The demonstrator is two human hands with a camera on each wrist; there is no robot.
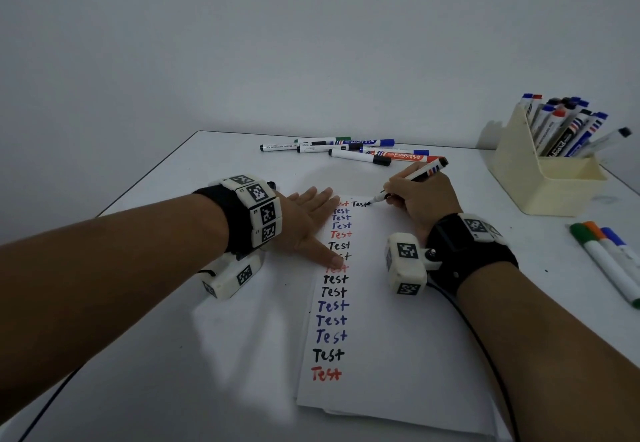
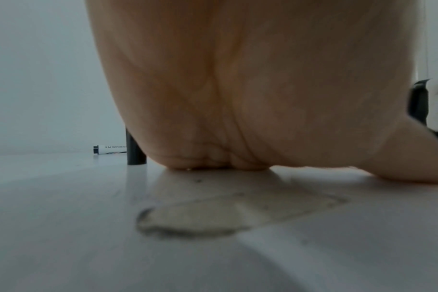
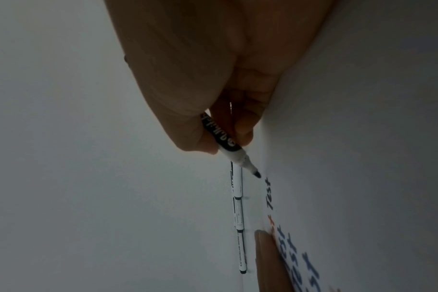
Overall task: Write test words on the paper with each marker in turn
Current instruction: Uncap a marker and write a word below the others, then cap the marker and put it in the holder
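Observation:
A white paper point(image 1: 388, 320) lies on the table with a column of "Test" words in red, black and blue. My right hand point(image 1: 420, 199) grips an uncapped black marker point(image 1: 408, 180) whose tip sits at the end of a black "Test" near the paper's top. In the right wrist view the marker point(image 3: 228, 146) is pinched between thumb and fingers, its tip just beside the paper point(image 3: 363, 158). My left hand point(image 1: 308, 223) lies flat, fingers spread, on the paper's left edge. In the left wrist view the palm point(image 2: 238, 89) presses on the table.
Several capped markers point(image 1: 346, 150) lie at the table's far edge. A cream holder point(image 1: 540, 178) full of markers stands at the right. Green, orange and blue markers point(image 1: 609, 261) lie near the right edge. A black cap point(image 2: 135, 152) stands beside my left hand.

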